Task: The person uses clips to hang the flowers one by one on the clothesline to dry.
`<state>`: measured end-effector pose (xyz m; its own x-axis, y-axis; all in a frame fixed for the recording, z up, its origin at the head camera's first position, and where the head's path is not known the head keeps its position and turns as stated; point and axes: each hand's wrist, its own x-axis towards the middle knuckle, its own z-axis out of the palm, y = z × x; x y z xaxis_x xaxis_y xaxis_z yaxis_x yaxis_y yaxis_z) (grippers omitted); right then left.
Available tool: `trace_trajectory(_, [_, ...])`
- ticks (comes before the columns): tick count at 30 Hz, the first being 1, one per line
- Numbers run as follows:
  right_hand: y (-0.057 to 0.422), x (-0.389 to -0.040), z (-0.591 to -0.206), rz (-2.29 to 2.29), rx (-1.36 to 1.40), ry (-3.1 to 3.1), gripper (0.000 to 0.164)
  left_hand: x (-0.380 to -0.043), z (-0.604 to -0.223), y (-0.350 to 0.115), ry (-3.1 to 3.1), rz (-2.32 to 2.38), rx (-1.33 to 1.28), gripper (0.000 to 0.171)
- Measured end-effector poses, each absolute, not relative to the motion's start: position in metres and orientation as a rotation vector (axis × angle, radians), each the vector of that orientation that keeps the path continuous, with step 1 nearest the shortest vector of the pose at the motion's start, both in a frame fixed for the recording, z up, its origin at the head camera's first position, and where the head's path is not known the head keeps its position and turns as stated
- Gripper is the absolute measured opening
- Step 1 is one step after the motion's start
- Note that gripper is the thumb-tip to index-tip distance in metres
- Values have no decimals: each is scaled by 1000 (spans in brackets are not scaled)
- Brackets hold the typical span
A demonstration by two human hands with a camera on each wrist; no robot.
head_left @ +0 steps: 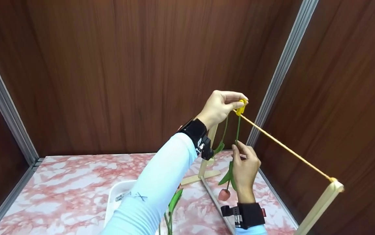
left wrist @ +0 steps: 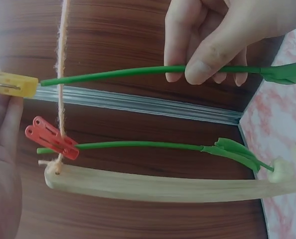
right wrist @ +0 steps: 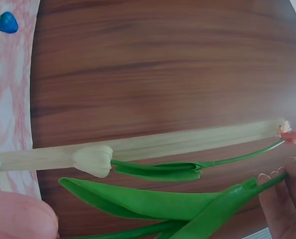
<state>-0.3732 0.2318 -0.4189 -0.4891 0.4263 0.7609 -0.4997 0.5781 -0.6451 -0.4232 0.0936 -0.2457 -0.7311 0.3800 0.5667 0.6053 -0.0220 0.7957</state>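
Observation:
My left hand (head_left: 218, 107) pinches a yellow clothespin (head_left: 240, 107) at the orange rope (head_left: 282, 143). The top end of a green stem (left wrist: 113, 74) meets the clothespin's tip and crosses the rope in the left wrist view. Below, my right hand (head_left: 246, 166) holds that stem between thumb and fingers. It belongs to an artificial tulip with a pink bloom (head_left: 224, 195), hanging head down with its leaves (right wrist: 158, 199) under the hand. Farther along the rope, a red clothespin (left wrist: 52, 138) holds a white tulip (right wrist: 93, 160), also upside down.
The rope runs between a near wooden post (head_left: 321, 205) and a far wooden post (left wrist: 138, 184). A white tray (head_left: 112, 195) lies partly behind my left sleeve, beside green leaves (head_left: 175, 200). A blue flower (right wrist: 7, 22) rests on the marbled table (head_left: 60, 182). Brown panels enclose the space.

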Motion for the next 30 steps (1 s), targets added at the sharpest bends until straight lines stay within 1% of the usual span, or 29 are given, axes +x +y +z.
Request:
trace_trajectory(7, [232,-377,-410,1133,54,-1762,16,-423,-247,104,-2140,-1815,-1023,21])
trace_trajectory(19, [230,-383,-404,1160,52,-1769,16,-429,-250,101,-2202,-1808,-961,29])
trace_trajectory(30, [233,-387,-404,1152,31,-1768,16,-435,-259,110,-2195,-1801,-969,23])
